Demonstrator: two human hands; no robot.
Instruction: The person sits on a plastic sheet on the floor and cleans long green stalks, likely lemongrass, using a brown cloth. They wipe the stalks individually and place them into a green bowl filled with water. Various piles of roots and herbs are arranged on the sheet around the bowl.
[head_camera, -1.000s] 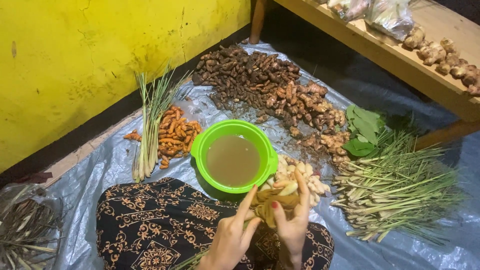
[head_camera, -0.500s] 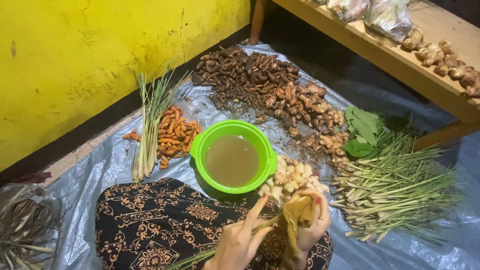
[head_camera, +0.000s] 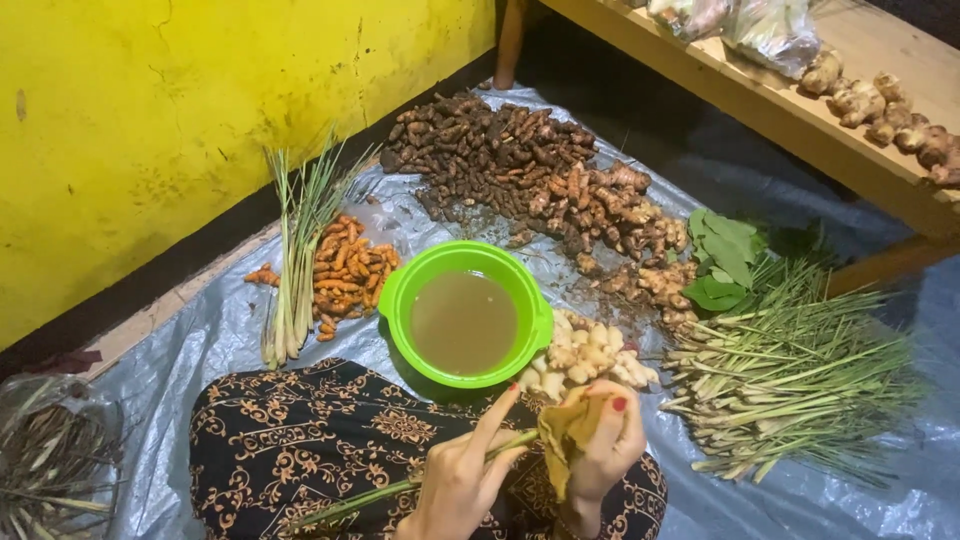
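Wiping down a lemongrass stalk over my lap, bottom center of frame.

My left hand (head_camera: 462, 480) is pinched around the lemongrass stalk (head_camera: 400, 490), right hand (head_camera: 600, 445) is clamped on a yellowish cloth (head_camera: 562, 440) wrapped over its tip, just below the green bowl (head_camera: 400, 290) of murky water.

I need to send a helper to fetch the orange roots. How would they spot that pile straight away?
Start at the yellow wall and look down to the plastic sheet on the floor. Left of the green bowl, next to a bundle of long green stalks, lies the small pile of orange roots. It is the only bright orange heap; the other root piles are dark brown or pale.
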